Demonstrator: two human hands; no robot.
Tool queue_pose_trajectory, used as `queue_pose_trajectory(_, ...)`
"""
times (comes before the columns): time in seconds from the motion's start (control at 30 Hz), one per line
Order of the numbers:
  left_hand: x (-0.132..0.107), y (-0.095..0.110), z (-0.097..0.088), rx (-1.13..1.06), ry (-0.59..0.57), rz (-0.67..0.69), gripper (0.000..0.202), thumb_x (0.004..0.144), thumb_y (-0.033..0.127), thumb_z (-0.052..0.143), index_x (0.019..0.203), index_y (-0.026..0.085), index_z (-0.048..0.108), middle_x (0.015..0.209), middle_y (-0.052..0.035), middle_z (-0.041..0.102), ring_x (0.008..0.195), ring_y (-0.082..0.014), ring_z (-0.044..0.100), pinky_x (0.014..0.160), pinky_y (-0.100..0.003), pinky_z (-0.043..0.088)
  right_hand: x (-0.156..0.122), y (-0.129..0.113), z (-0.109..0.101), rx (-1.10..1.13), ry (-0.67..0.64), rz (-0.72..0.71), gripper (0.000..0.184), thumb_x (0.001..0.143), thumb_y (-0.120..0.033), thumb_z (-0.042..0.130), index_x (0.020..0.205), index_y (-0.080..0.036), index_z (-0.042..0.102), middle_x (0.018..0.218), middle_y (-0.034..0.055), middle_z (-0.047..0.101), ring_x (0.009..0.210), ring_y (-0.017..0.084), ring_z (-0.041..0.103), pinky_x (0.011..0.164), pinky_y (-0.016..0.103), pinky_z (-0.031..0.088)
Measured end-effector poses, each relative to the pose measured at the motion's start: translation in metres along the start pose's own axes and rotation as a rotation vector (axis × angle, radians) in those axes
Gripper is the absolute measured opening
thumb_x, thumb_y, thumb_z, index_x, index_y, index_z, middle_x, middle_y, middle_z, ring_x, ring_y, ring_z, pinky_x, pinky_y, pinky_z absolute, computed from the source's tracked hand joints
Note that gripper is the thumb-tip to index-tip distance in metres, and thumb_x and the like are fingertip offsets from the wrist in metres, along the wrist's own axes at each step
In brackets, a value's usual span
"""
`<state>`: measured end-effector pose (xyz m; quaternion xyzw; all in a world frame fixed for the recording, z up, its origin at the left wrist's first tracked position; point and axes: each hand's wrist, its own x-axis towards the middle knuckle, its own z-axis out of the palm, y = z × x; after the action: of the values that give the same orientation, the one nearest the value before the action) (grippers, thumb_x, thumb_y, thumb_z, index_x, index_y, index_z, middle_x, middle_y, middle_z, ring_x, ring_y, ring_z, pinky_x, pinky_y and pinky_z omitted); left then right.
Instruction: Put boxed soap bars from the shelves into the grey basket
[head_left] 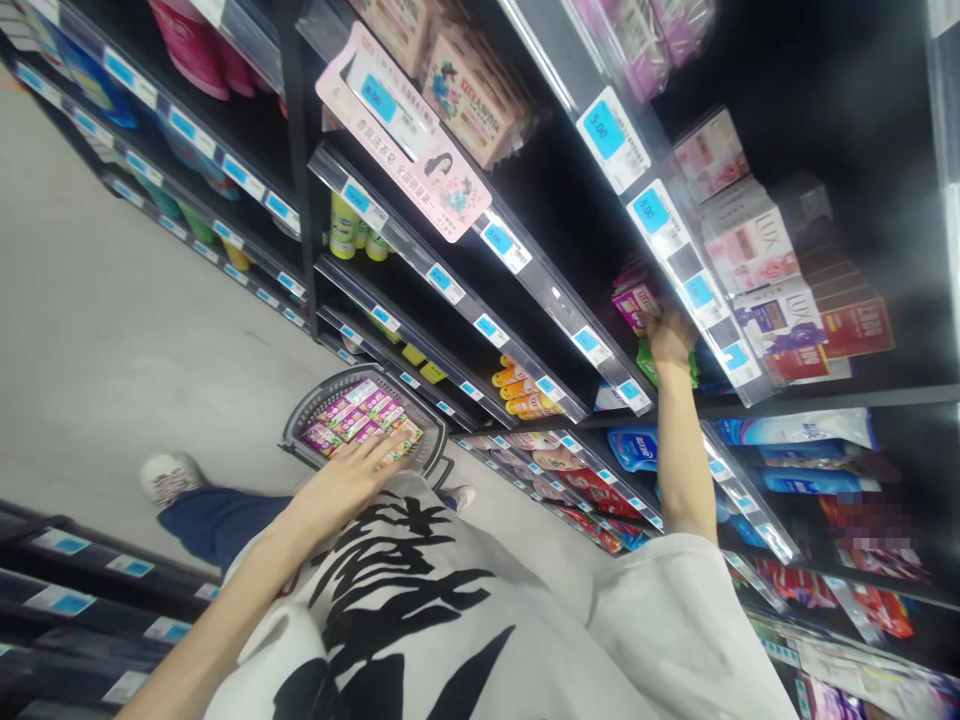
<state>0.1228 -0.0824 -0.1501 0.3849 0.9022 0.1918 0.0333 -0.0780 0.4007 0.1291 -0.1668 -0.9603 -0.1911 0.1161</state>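
Reaching into the shelf on the right, my right hand (670, 335) has its fingers closed at the end of small purple-and-pink boxes (634, 304). A green package (646, 362) lies just under that hand, partly covered by it. My left hand (369, 462) is open, fingers stretched out over the near side of a dark grey shopping basket (306, 398). Several small purple, white and orange boxes (367, 405) fill the basket, similar in look to those at my right hand. Whether the left fingertips touch the boxes I cannot tell.
Black shelves with price labels (606, 130) surround me. LUX boxes (754, 245) stand right of my right hand. Yellow-orange tubes (517, 385) and blue bottles (632, 447) sit on other shelves. A shelf (75, 590) stands at lower left; grey floor (150, 330) lies between.
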Motion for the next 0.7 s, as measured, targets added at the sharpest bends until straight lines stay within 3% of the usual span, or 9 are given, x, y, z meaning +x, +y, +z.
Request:
queue_pose_trajectory(0.27, -0.004, -0.014, 0.015, -0.102, -0.101, -0.112, 0.04, 0.099, 0.013, 0.048, 0.127, 0.022, 0.074, 0.128, -0.0154, 0.073, 0.123, -0.0338, 0.066, 0.103, -0.046, 0.052, -0.005, -0.013, -0.014, 0.027, 0.013, 0.011, 0.05, 0.097, -0.03, 0.056, 0.143, -0.01, 0.059, 0.14, 0.0234, 0.062, 0.128, 0.039, 0.057, 0.108, 0.051, 0.045)
queue_pose_trajectory(0.33, -0.008, -0.016, 0.027, -0.138, -0.12, -0.2, 0.038, 0.099, 0.015, 0.049, 0.127, 0.023, 0.074, 0.129, -0.0154, 0.072, 0.124, -0.033, 0.066, 0.104, -0.045, 0.051, -0.018, -0.025, -0.017, 0.085, 0.101, -0.079, 0.047, 0.101, -0.036, 0.051, 0.14, -0.011, 0.061, 0.138, 0.0215, 0.063, 0.128, 0.037, 0.057, 0.111, 0.05, 0.044)
queue_pose_trajectory(0.43, -0.012, -0.019, 0.048, -0.194, -0.221, -0.385, 0.037, 0.098, 0.018, 0.056, 0.131, 0.02, 0.072, 0.134, -0.02, 0.069, 0.128, -0.0357, 0.064, 0.102, -0.046, 0.053, -0.039, -0.044, -0.016, 0.171, 0.248, -0.367, 0.053, 0.107, -0.047, 0.039, 0.139, -0.01, 0.061, 0.141, 0.0204, 0.06, 0.134, 0.03, 0.053, 0.118, 0.044, 0.038)
queue_pose_trajectory(0.53, -0.01, -0.026, 0.069, -0.298, -0.405, -0.537, 0.037, 0.096, 0.021, 0.063, 0.131, 0.015, 0.071, 0.135, -0.0252, 0.067, 0.126, -0.0395, 0.064, 0.096, -0.047, 0.055, -0.05, -0.054, 0.001, 0.204, 0.293, -0.567, 0.063, 0.108, -0.055, 0.034, 0.145, -0.009, 0.056, 0.146, 0.0236, 0.055, 0.141, 0.028, 0.047, 0.12, 0.043, 0.034)
queue_pose_trajectory(0.7, -0.009, -0.052, 0.123, -0.452, -0.578, -0.683, 0.039, 0.096, 0.022, 0.07, 0.134, 0.013, 0.067, 0.135, -0.0183, 0.068, 0.127, -0.0329, 0.063, 0.105, -0.045, 0.052, -0.054, -0.054, 0.046, 0.186, 0.404, -0.597, 0.066, 0.104, -0.057, 0.038, 0.152, -0.014, 0.052, 0.15, 0.0246, 0.054, 0.147, 0.038, 0.044, 0.114, 0.062, 0.035)
